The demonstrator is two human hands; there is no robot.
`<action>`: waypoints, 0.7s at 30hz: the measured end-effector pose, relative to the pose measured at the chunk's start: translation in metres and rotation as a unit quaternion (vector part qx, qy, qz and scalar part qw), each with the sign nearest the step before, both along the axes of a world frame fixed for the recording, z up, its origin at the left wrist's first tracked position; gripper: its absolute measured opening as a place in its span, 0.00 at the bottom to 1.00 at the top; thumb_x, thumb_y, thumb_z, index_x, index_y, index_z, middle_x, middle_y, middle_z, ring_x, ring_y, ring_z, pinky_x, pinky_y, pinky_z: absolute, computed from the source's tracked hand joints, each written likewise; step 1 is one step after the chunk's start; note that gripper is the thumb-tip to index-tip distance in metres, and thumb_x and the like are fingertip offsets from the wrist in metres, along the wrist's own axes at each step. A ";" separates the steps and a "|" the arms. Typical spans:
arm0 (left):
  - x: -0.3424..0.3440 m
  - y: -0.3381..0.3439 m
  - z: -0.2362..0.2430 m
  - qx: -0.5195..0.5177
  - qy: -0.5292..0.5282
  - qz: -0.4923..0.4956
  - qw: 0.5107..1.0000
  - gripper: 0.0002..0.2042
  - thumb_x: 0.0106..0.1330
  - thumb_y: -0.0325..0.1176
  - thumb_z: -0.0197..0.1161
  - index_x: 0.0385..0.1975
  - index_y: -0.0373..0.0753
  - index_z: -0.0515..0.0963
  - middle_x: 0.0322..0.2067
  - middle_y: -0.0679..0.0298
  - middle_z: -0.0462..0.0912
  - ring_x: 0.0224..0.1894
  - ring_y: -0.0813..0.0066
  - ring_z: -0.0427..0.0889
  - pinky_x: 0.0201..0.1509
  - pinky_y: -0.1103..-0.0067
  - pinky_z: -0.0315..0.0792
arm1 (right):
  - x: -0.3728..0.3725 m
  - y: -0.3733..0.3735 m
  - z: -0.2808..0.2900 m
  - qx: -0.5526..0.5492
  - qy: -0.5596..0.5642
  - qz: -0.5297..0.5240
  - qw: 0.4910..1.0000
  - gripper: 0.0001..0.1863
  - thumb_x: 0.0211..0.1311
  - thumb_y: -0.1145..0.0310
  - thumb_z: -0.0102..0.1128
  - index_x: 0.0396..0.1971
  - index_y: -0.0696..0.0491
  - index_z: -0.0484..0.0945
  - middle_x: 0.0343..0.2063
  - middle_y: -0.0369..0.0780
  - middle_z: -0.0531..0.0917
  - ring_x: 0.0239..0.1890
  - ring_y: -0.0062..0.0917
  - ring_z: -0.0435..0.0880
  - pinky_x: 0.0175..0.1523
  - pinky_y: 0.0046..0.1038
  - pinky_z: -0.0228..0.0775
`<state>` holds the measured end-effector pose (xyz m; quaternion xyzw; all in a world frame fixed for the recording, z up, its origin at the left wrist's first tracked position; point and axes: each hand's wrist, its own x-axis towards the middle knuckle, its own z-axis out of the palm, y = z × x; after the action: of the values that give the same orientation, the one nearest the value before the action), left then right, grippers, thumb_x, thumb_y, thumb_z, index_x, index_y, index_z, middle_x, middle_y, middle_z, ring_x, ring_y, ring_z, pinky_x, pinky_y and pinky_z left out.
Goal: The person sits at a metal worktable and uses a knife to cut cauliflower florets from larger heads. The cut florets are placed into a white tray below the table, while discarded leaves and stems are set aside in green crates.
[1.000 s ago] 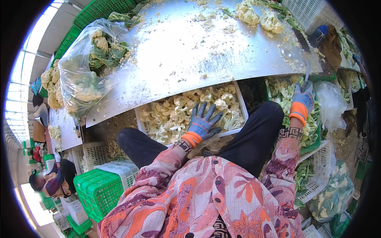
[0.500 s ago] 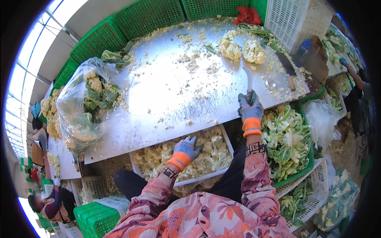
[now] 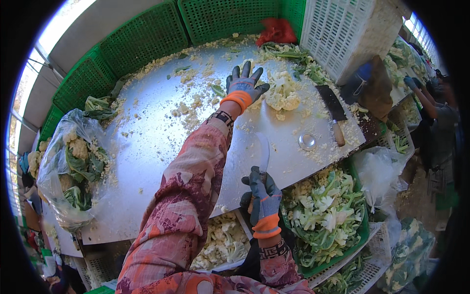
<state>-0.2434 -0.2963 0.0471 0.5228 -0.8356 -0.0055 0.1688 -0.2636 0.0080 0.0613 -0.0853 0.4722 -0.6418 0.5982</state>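
Observation:
My left hand (image 3: 245, 84), in a grey glove with an orange cuff, stretches across the metal table (image 3: 156, 142) with fingers spread, just left of a cauliflower head (image 3: 282, 92) and not gripping it. My right hand (image 3: 262, 193), gloved the same, is closed around the handle of a knife (image 3: 264, 152) whose blade points away from me over the table's near edge.
A cleaver (image 3: 332, 110) and a small round lid (image 3: 307, 141) lie at the table's right. A clear bag of cauliflower (image 3: 73, 166) sits at the left. Green crates (image 3: 142, 36) and a white crate (image 3: 338, 29) line the far side. Trimmed leaves fill a green tray (image 3: 325, 220); florets fill a white tray (image 3: 223, 242).
My left hand rose from the floret tray and reached across the table toward the cauliflower head. My right hand drew the knife back toward the table's near edge.

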 end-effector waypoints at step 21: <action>0.120 0.060 0.008 0.210 0.025 0.089 0.973 0.37 0.58 0.70 0.45 0.57 0.47 0.71 0.60 0.53 0.67 0.63 0.52 0.64 0.63 0.65 0.62 | -0.006 -0.007 -0.014 0.021 0.043 -0.007 0.999 0.10 0.61 0.61 0.60 0.34 0.52 0.76 0.26 0.37 0.81 0.09 0.16 0.70 0.11 0.19 0.57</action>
<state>-0.1235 -0.2363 0.0548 0.6183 -0.7616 -0.1786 0.0761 -0.2699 0.0014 0.0475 -0.0975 0.5114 -0.6317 0.5744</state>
